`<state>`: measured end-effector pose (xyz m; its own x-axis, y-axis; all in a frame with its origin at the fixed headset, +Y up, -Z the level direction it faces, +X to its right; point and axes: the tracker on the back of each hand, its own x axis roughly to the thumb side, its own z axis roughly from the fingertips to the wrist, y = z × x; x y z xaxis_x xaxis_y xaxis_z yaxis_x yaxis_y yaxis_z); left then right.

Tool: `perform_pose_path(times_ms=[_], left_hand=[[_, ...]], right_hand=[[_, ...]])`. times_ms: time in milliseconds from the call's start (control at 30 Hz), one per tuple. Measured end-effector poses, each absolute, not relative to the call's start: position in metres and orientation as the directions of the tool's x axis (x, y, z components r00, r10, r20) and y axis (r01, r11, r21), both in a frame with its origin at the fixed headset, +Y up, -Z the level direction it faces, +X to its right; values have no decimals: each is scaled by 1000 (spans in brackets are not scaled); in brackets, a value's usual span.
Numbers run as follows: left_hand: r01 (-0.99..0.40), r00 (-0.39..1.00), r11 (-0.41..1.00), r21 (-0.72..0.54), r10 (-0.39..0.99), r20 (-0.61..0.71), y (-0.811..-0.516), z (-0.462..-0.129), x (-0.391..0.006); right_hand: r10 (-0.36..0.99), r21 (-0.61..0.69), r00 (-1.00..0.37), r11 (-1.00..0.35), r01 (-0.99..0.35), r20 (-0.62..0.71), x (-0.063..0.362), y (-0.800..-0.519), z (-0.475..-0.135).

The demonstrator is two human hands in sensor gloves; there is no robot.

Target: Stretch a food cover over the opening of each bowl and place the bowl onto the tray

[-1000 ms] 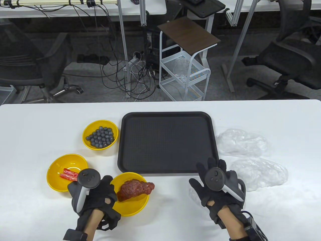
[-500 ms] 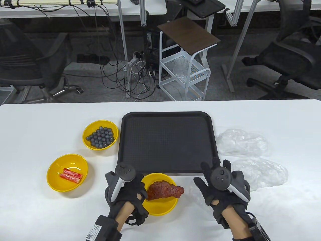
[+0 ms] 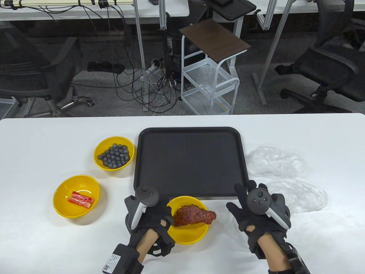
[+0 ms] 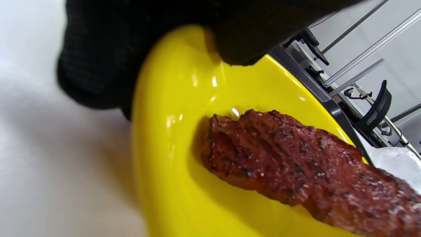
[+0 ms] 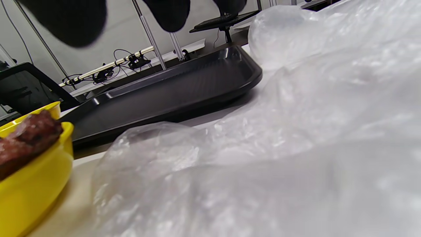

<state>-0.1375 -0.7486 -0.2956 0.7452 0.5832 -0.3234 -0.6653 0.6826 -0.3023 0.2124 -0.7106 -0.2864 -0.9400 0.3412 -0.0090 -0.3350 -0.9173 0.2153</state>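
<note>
A yellow bowl (image 3: 188, 235) holding a chunk of brown meat (image 3: 194, 216) sits just in front of the black tray (image 3: 188, 162). My left hand (image 3: 168, 220) grips its left rim; in the left wrist view the thumb (image 4: 243, 36) lies over the rim of the bowl (image 4: 171, 158) and the fingers (image 4: 98, 59) curl under it. My right hand (image 3: 241, 199) hovers with spread fingers over a clear food cover (image 3: 225, 224) lying flat on the table. That food cover (image 5: 263, 148) fills the right wrist view, with nothing between the fingertips (image 5: 65, 16).
A yellow bowl of dark berries (image 3: 98, 148) and a yellow bowl with red sticks (image 3: 64, 208) stand left of the tray. Two more crumpled clear covers (image 3: 275, 162) (image 3: 302, 197) lie right of it. Chairs and a white cart stand beyond the table.
My left hand has slid the meat bowl to the right, from the front left to just in front of the tray. My right hand has drifted slightly right.
</note>
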Motion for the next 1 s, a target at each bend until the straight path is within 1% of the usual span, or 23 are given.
perform_pose_path(times_ms=[33,100,133,167,233,267,367,400,467,500,567,600,633,700,733,833,1000], left_hand=[[-675,736,671,-306,592,-328,-748,-295,-140],[-680,732,669,-299,597,-329,-743,-294,-143],[-668,743,682,-297,589,-318,-738,-294,-144],[-658,752,695,-291,583,-309,-734,-294,-145],[-611,790,758,-228,564,-241,-719,-292,-144],[-588,807,782,-205,551,-212,-715,-292,-144],[-444,896,889,-112,437,-85,-704,-291,-143],[-405,914,910,-84,400,-70,-704,-291,-143],[-293,955,956,13,293,-36,-707,-289,-144],[-224,974,974,24,224,-32,-710,-289,-145],[-162,986,986,-38,160,-47,-715,-290,-150],[-160,986,985,-68,156,-60,-717,-290,-153],[-167,984,982,-84,161,-70,-719,-291,-155],[-182,981,968,-175,167,-95,-725,-291,-159],[-178,982,964,-198,161,-100,-726,-291,-160],[-197,979,956,-218,179,-101,-728,-292,-163],[-214,976,952,-219,198,-95,-723,-291,-163]], right_hand=[[332,217,-943,-920,-327,-17,214,-710,-287],[299,265,-954,-920,-290,-7,214,-712,-288],[275,318,-961,-913,-255,19,211,-717,-290],[260,334,-965,-912,-238,24,209,-719,-290],[160,386,-986,-913,-132,43,201,-729,-294],[128,393,-990,-915,-96,55,199,-733,-295],[30,367,-996,-930,3,85,191,-747,-300],[-5,325,-996,-945,35,94,189,-747,-300],[-50,272,-993,-959,79,110,186,-750,-302],[-49,236,-992,-969,76,115,185,-750,-302],[-46,199,-992,-978,69,118,184,-751,-303],[-40,177,-992,-982,61,122,186,-750,-305],[-34,180,-992,-982,55,122,186,-750,-305],[30,206,-994,-979,-8,104,192,-746,-306],[41,208,-994,-978,-20,99,194,-744,-306],[109,173,-991,-980,-94,80,204,-721,-300],[174,141,-980,-977,-159,94,214,-681,-287]])
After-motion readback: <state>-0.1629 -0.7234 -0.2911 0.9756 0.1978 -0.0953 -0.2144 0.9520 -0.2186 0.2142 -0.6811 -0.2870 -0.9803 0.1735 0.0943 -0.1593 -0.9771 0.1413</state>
